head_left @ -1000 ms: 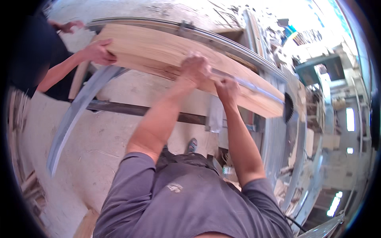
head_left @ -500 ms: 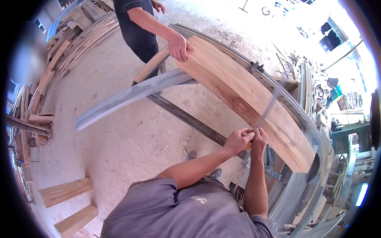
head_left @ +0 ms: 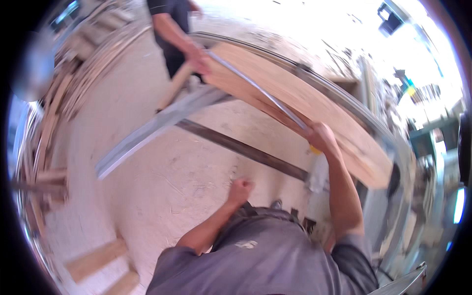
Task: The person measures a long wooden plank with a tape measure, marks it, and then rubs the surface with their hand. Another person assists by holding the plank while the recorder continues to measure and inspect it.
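My right hand [head_left: 320,137] is closed around a tape measure [head_left: 315,149], whose yellow edge shows beneath the fingers. Its pulled-out blade [head_left: 260,90] runs along the long thick wooden beam [head_left: 295,87], reaching toward the far left end. There a co-worker's hand [head_left: 199,60] rests at the beam's end, close to the blade's tip; blur hides whether it touches. Away from the beam, in front of my waist, my left hand [head_left: 241,191] is curled closed. Motion blur hides whether anything is in it.
The beam lies on a metal saw table, with a dark round saw blade [head_left: 394,180] by its near right end. A grey board [head_left: 147,129] juts out leftward above a dark metal bar [head_left: 241,150]. Stacked planks [head_left: 105,64] fill the far left; short wood pieces [head_left: 96,259] lie lower left.
My left hand has left the tape measure and dropped toward my waist. The blade, which pointed across the beam, now lies along it toward the co-worker's end. The view has shifted.
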`<state>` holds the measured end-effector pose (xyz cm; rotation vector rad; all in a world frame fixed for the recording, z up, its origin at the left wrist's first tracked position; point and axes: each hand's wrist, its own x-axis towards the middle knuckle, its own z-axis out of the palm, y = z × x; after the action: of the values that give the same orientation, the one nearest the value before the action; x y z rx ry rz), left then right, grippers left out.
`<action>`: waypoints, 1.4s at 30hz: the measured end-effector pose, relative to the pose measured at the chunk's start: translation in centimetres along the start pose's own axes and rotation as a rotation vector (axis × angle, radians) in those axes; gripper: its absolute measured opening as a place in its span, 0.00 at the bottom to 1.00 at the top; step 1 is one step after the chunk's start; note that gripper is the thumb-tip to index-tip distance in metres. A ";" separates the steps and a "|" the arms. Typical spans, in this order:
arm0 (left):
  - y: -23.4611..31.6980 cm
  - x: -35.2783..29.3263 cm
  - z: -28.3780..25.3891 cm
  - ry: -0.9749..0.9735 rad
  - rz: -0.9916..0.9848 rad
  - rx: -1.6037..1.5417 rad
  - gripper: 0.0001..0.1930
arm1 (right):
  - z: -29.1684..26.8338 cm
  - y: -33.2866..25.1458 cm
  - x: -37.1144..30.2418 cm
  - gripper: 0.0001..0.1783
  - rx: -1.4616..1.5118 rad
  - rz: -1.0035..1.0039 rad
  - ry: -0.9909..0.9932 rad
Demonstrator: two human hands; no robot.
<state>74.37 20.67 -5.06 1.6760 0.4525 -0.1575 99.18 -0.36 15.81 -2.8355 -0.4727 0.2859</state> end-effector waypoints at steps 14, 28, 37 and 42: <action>-2.6 -2.3 -5.1 0.131 -0.186 0.036 0.25 | -4.8 20.7 -11.2 0.13 -0.231 0.293 0.190; 3.8 -2.4 9.7 -0.009 -0.139 0.178 0.27 | -8.4 47.2 -24.5 0.15 -0.078 0.665 0.403; 4.3 -6.0 16.6 -0.134 -0.155 0.258 0.25 | -9.4 47.8 -24.9 0.14 0.103 0.643 0.322; 4.1 -7.1 18.6 -0.119 -0.148 0.270 0.26 | -9.9 48.3 -25.2 0.14 0.040 0.590 0.322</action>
<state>72.36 0.68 -1.73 1.8847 0.4815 -0.4416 92.15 -55.30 15.55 -2.8357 0.4354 -0.0627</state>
